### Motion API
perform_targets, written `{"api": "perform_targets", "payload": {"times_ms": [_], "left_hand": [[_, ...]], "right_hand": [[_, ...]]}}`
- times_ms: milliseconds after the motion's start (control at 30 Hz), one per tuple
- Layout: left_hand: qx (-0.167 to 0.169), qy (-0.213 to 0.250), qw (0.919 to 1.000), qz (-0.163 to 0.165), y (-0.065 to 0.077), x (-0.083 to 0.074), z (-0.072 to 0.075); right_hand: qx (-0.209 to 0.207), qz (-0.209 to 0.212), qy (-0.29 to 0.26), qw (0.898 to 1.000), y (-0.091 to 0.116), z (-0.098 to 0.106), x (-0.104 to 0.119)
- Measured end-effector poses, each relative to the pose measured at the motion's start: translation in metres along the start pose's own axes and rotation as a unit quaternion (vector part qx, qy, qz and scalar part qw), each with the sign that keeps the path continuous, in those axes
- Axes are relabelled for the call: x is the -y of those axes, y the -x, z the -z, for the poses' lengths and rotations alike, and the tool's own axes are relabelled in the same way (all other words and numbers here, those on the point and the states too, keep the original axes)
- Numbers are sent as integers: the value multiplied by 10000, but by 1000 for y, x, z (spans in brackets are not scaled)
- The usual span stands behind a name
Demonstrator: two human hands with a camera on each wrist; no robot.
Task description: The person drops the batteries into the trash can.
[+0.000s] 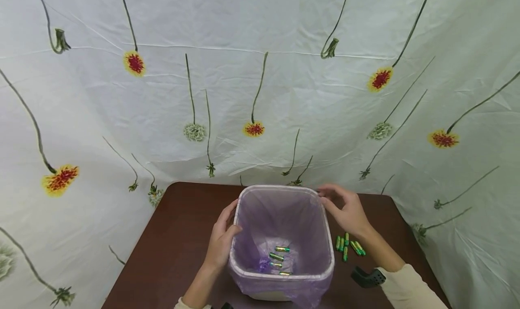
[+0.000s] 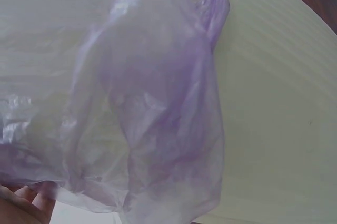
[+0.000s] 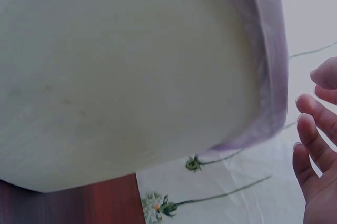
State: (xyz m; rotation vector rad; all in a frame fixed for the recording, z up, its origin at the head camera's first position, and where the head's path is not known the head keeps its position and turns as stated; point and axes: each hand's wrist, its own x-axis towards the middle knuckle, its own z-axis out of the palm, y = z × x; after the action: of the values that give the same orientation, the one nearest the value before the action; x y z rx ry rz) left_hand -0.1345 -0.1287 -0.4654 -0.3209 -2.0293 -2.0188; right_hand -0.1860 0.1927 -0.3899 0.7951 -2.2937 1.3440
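A pale trash bin lined with a translucent purple trash bag stands on the brown table. Several green and gold batteries lie on the bottom inside the lined bin. My left hand holds the bin's left side, thumb at the rim and fingers along the outside, over the bag. At the back right corner is my right hand, its fingers loosely bent. In the right wrist view those fingers show apart from the folded-over bag edge, with nothing between them.
More green batteries lie on the brown table to the right of the bin, near my right forearm. A white cloth with printed flowers hangs behind the table and along both sides. A black band sits by my right wrist.
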Motion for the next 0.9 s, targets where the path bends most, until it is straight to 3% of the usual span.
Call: {"api": "perform_targets", "payload": {"times_ms": [200, 400, 667, 900], "left_hand": [[-76, -249, 9993, -257, -2, 2, 2], [-79, -299, 9993, -217, -3, 3, 2], [-97, -161, 9995, -239, -2, 5, 2], [-75, 15, 9994, -323, -1, 5, -1]], "right_hand": [[-262, -170, 131, 9994, 7, 10, -10], [-487, -423, 200, 9977, 16, 21, -18], [-778, -530, 324, 9950, 34, 29, -65], [-851, -631, 484, 9932, 49, 37, -83]]}}
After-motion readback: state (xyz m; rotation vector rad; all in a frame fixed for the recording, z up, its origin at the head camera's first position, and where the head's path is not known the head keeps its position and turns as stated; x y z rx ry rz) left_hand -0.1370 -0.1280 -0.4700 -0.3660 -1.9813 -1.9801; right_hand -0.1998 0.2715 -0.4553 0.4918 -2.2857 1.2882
